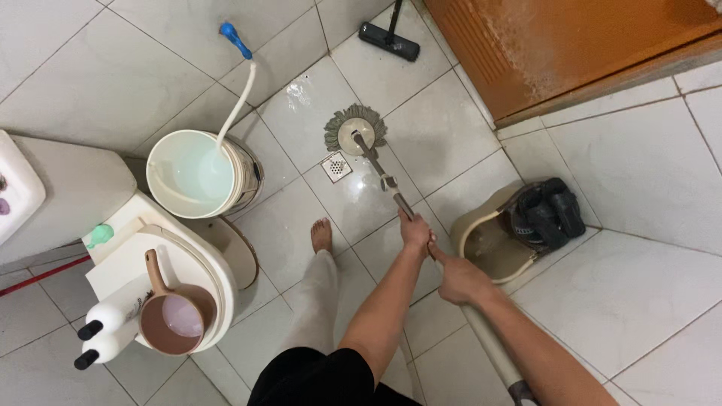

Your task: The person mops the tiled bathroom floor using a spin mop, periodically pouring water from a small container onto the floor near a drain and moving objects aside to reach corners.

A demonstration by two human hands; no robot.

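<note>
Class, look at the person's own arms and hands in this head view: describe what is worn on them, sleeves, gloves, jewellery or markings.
Both forearms are bare: no sleeves reach them. The left hand and right hand wear no gloves, and no rings, watch or bracelets show on either wrist. No markings are visible. A black garment appears at the bottom edge, near the left arm's upper end.

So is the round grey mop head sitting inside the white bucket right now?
No, the round grey mop head lies flat on the tiled floor beside the square drain cover, apart from the white bucket.
</note>
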